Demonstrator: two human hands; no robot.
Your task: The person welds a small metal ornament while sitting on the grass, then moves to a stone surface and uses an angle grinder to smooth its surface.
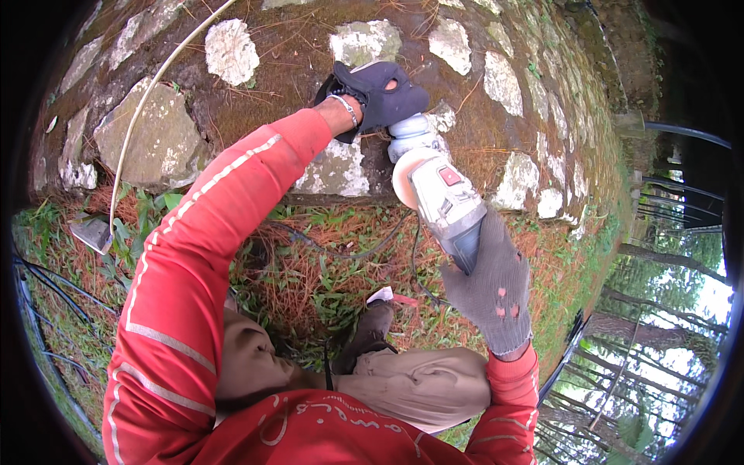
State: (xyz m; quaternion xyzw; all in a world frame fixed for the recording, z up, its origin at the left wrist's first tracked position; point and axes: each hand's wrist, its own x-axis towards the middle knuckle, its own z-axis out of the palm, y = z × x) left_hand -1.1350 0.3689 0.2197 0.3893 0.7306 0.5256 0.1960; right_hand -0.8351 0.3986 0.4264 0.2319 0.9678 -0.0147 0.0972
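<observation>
My right hand (494, 287), in a grey knit glove with torn spots, is wrapped round the dark rear body of an angle grinder (451, 198). The grinder has a pale casing, a red patch and an orange-brown disc (403, 177) at its head. The disc is beside a whitish cylindrical piece (411, 133) with a ridged end. My left hand (387, 94), in a dark worn glove, is closed over the far end of that piece, just above the stone wall top. Its fingertips are mostly hidden. Whether the disc touches the piece, I cannot tell.
A mossy wall top with pale stones (231, 52) spreads across the far side. A thin cream-coloured pipe (138, 116) curves down at the left. A dark cord (349, 254) crosses the grass and pine needles below. A boot (364, 337) stands near the wall; trees are at right.
</observation>
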